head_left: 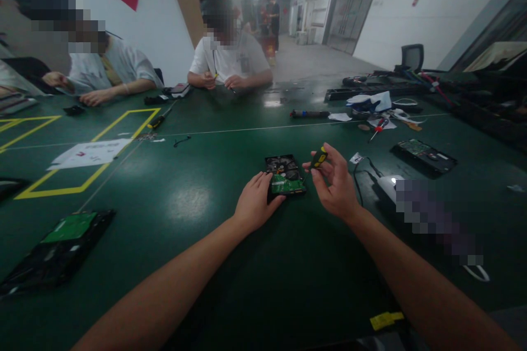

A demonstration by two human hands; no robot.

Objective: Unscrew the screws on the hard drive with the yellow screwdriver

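Observation:
A hard drive (pixel 287 184) with a green circuit board lies on the green table in front of me. My left hand (pixel 259 200) grips its near left side, thumb along the front edge and fingers over the left edge. Just right of the drive, my right hand (pixel 335 184) is closed around the yellow and dark green handle of a screwdriver (pixel 318 158). The handle is raised and tilted; I cannot make out the shaft or where its tip is.
Other hard drives lie at the left (pixel 69 230) and right (pixel 426 154). A red screwdriver (pixel 379 129) sits by crumpled papers. Another yellow-handled screwdriver (pixel 158 119) and a paper sheet (pixel 90 153) are at left. Two people sit across the table. A cable (pixel 362 170) lies beside my right hand.

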